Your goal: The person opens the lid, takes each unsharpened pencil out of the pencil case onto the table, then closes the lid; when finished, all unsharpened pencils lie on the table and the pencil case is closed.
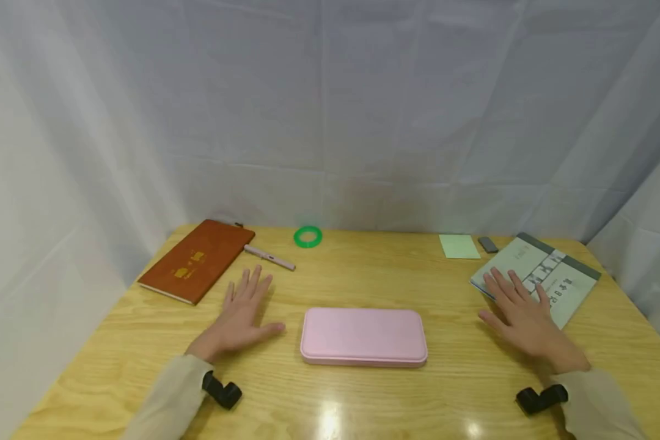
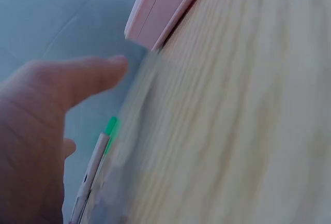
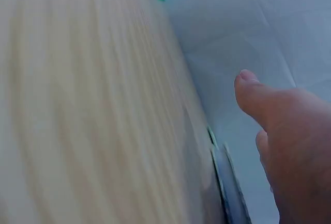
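Observation:
Between the two hands lies a closed pink case [image 1: 364,336] with rounded corners, on the wooden table. My left hand [image 1: 241,321] is to its left, palm down with fingers spread, and holds nothing. Just beyond those fingertips are a pale pink pen [image 1: 269,257] and a brown notebook [image 1: 198,260] with gold print. On the right, my right hand [image 1: 525,318] has its fingers spread, partly covering a grey-green book [image 1: 569,278] from the head view. Whether it touches the book cannot be told. In the left wrist view the thumb [image 2: 98,76] points toward the pink case [image 2: 165,6].
At the back of the table [image 1: 374,269] lie a green tape ring [image 1: 308,244], a pale green sticky-note pad [image 1: 459,246] and a small dark grey block [image 1: 487,245]. White curtains [image 1: 330,122] hang behind and at both sides.

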`<action>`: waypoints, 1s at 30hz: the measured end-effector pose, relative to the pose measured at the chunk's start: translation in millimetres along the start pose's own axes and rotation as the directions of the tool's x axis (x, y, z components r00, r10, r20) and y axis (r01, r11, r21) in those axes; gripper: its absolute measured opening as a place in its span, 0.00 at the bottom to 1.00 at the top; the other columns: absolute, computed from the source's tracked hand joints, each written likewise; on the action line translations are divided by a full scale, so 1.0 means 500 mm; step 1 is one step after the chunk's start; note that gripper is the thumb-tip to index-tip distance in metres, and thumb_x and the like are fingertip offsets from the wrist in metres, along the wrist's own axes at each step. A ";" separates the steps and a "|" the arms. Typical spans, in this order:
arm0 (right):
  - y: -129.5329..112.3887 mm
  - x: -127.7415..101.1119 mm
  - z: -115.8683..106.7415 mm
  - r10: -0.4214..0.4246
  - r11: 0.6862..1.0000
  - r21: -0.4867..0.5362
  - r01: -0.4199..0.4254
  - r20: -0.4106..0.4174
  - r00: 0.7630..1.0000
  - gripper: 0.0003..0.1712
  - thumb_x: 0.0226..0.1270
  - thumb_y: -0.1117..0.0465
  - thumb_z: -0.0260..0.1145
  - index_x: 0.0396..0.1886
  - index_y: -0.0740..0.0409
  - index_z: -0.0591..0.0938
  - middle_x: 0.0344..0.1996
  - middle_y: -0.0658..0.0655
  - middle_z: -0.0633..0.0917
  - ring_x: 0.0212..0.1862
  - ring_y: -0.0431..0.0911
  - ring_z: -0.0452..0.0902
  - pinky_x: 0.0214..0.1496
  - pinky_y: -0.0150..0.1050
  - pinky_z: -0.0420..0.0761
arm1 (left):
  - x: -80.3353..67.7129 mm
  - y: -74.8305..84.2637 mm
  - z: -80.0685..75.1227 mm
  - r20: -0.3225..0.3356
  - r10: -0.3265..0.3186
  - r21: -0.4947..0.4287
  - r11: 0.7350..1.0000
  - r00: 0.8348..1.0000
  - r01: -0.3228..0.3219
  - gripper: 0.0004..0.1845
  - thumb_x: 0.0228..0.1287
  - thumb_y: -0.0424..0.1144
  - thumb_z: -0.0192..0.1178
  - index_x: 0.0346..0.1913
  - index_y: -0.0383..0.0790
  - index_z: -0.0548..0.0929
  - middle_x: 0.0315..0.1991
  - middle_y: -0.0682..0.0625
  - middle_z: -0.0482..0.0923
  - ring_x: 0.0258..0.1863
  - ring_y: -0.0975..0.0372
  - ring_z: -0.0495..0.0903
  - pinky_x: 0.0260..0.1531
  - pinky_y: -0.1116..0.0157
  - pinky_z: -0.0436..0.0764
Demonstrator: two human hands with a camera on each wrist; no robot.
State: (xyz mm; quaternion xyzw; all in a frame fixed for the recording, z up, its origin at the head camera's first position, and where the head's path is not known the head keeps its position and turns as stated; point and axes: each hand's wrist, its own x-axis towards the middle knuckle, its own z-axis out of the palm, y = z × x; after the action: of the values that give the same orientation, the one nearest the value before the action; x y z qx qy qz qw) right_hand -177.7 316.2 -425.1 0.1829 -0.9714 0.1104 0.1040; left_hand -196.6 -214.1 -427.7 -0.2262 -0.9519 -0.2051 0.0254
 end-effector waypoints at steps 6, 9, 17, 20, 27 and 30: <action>-0.081 0.015 0.021 -0.121 0.986 0.113 0.123 -0.027 0.992 0.41 0.71 0.48 0.57 0.77 0.55 0.53 0.74 0.60 0.57 0.74 0.60 0.50 0.63 0.68 0.47 | 0.001 0.046 0.025 0.057 0.087 -0.163 0.984 0.995 -0.077 0.51 0.60 0.60 0.59 0.75 0.34 0.50 0.77 0.36 0.38 0.75 0.41 0.38 0.67 0.37 0.35; -0.132 0.024 0.031 -0.219 0.964 0.145 0.225 -0.054 0.974 0.41 0.68 0.52 0.61 0.75 0.58 0.57 0.73 0.61 0.61 0.71 0.62 0.56 0.63 0.65 0.52 | -0.001 0.072 0.033 0.064 0.137 -0.239 0.964 0.988 -0.118 0.55 0.56 0.61 0.63 0.75 0.34 0.48 0.77 0.38 0.40 0.75 0.43 0.40 0.68 0.38 0.38; -0.228 0.021 0.041 -0.344 0.924 0.177 0.338 0.005 0.939 0.41 0.65 0.43 0.63 0.73 0.53 0.64 0.73 0.54 0.63 0.71 0.55 0.59 0.65 0.57 0.55 | -0.003 0.111 0.054 0.036 0.171 -0.326 0.933 0.985 -0.150 0.57 0.45 0.59 0.73 0.74 0.39 0.56 0.72 0.45 0.57 0.71 0.51 0.56 0.65 0.43 0.58; -0.240 0.019 0.048 -0.343 0.925 0.175 0.338 -0.002 0.939 0.40 0.63 0.42 0.65 0.71 0.51 0.66 0.72 0.53 0.65 0.71 0.54 0.60 0.64 0.56 0.59 | -0.003 0.115 0.061 0.000 0.168 -0.305 0.939 0.986 -0.160 0.53 0.43 0.59 0.74 0.70 0.39 0.61 0.65 0.48 0.65 0.65 0.55 0.62 0.63 0.47 0.63; -0.246 0.013 0.054 -0.314 0.934 0.183 0.308 0.000 0.950 0.39 0.63 0.42 0.65 0.70 0.53 0.68 0.71 0.53 0.66 0.70 0.53 0.60 0.64 0.55 0.59 | -0.002 0.113 0.078 -0.087 0.148 -0.270 0.948 0.985 -0.166 0.53 0.35 0.58 0.78 0.67 0.41 0.67 0.60 0.51 0.71 0.57 0.60 0.66 0.57 0.53 0.69; -0.249 0.012 0.049 -0.310 0.935 0.186 0.303 0.009 0.951 0.38 0.64 0.43 0.65 0.70 0.52 0.69 0.71 0.53 0.66 0.70 0.52 0.60 0.65 0.54 0.57 | -0.001 0.114 0.080 -0.102 0.123 -0.273 0.951 0.987 -0.146 0.52 0.34 0.59 0.78 0.66 0.42 0.70 0.55 0.54 0.74 0.51 0.63 0.68 0.53 0.58 0.68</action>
State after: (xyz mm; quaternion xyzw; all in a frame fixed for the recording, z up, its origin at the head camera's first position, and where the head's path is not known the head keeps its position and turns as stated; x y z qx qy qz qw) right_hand -140.0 194.8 -425.0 0.3429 -0.9185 0.1777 0.0843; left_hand -169.0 -151.8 -442.9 -0.2831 -0.8938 -0.3447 0.0469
